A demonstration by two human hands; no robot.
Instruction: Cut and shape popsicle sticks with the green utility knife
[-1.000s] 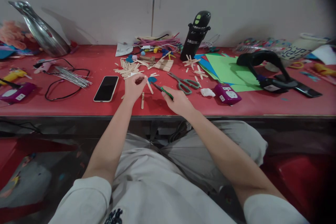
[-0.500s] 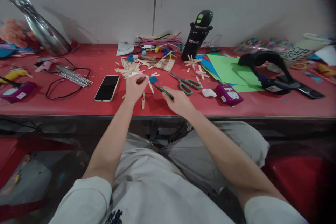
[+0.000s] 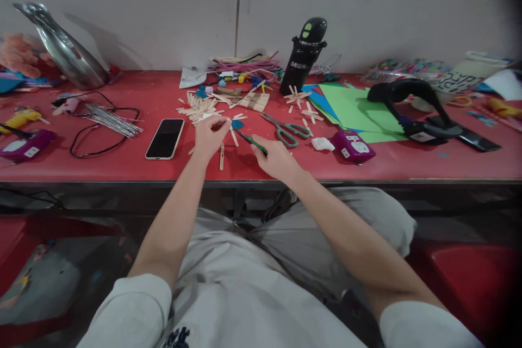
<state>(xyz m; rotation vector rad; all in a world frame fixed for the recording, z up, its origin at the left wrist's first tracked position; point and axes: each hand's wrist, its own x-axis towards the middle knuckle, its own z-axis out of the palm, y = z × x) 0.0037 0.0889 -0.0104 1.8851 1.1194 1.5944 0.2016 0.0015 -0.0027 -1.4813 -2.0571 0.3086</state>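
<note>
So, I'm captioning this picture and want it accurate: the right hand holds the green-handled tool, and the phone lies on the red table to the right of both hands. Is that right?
Not quite: the head view shows the phone to the left of both hands, not the right. The right hand does hold the green-handled tool, and the phone does lie on the red table.

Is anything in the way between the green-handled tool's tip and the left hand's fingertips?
Nothing visible blocks the green-handled tool from the left hand. A blue piece and a wooden stick lie near its tip; any contact is unclear.
</note>
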